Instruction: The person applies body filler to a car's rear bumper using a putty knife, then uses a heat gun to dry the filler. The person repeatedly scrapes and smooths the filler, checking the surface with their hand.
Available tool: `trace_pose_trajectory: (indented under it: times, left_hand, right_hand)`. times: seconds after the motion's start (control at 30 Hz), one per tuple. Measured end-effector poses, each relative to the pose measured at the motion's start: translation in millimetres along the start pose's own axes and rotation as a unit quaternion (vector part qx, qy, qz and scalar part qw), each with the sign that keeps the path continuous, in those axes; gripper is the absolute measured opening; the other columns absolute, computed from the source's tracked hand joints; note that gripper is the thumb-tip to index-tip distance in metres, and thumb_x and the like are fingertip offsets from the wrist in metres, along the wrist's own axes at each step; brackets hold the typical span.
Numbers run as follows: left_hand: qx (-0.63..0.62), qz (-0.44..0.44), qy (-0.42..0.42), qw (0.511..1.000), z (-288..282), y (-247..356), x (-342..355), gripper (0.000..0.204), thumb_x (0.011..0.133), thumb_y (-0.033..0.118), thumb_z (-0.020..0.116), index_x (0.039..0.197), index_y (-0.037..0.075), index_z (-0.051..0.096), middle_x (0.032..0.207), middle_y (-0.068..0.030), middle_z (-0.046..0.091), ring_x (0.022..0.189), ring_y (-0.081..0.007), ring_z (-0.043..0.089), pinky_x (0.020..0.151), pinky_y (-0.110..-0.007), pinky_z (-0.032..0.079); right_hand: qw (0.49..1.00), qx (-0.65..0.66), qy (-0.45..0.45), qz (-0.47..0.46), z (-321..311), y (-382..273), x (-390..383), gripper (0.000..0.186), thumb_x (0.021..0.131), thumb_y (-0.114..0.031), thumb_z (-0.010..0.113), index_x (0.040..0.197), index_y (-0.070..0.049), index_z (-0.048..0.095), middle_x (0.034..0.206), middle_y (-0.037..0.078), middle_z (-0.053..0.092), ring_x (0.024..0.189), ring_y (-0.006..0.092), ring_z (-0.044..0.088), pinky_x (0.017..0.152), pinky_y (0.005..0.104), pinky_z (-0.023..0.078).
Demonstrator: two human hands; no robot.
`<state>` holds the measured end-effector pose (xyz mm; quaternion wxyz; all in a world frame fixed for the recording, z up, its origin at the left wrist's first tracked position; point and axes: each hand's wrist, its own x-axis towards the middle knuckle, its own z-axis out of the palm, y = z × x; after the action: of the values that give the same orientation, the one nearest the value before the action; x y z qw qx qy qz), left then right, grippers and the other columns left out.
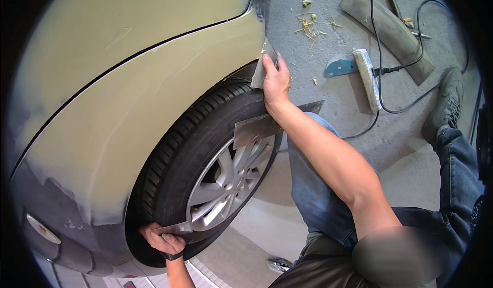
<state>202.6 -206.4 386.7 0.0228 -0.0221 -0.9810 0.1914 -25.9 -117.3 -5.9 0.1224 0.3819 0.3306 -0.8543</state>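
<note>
My right hand (278, 85) grips a flat metal scraper (258, 74), its blade at the upper edge of the wheel arch. In my left hand (165, 243), with a dark band on the wrist, is a smaller flat scraper (179, 228) beside the lower part of the tyre. The car's fender (136, 116) is coated in yellowish filler, with grey showing toward the lower left. Below my right forearm, a dark metal plate (257, 129) lies across the tyre (177, 146) and silver wheel rim (226, 185); what supports its far end is hidden.
On the concrete floor are yellowish shavings (308, 27), a blue half-round piece (340, 68), a white power strip (367, 80) with black cables, and a long grey board (387, 33). My shoe (448, 103) stands at the right.
</note>
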Motion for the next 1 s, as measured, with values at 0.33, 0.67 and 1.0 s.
trace_pose_trajectory:
  times: [0.33, 0.67, 1.0]
  left_hand:
    - [-0.002, 0.002, -0.001, 1.0, -0.5, 0.4, 0.4, 0.04, 0.101, 0.031, 0.042, 0.074, 0.005, 0.052, 0.08, -0.0169, 0.049, 0.073, -0.0361, 0.048, 0.069, -0.045, 0.038]
    - [0.005, 0.006, 0.005, 1.0, -0.1, 4.5, 4.8, 0.04, 0.102, 0.031, 0.042, 0.073, 0.005, 0.052, 0.078, -0.0164, 0.049, 0.073, -0.036, 0.048, 0.069, -0.045, 0.038]
    - [0.013, 0.007, 0.008, 1.0, 0.4, 4.3, 6.0, 0.04, 0.102, 0.031, 0.041, 0.074, 0.005, 0.052, 0.079, -0.0162, 0.049, 0.075, -0.0358, 0.048, 0.069, -0.045, 0.038]
  right_hand:
    - [1.0, 0.009, -0.02, 0.006, 0.3, 1.4, -2.9, 0.077, 0.095, -0.036, 0.067, 0.148, 0.013, 0.04, 0.141, 0.032, 0.055, 0.132, 0.0358, 0.055, 0.113, 0.0364, 0.04]
    - [0.997, -0.058, -0.04, -0.015, 5.7, -4.3, -24.4, 0.078, 0.095, -0.04, 0.068, 0.149, 0.009, 0.041, 0.14, 0.033, 0.053, 0.132, 0.0392, 0.052, 0.112, 0.0415, 0.04]
    - [0.999, -0.051, -0.012, -0.001, 9.8, -5.5, -18.5, 0.079, 0.095, -0.043, 0.066, 0.151, 0.007, 0.041, 0.135, 0.032, 0.054, 0.133, 0.0405, 0.051, 0.114, 0.0417, 0.037]
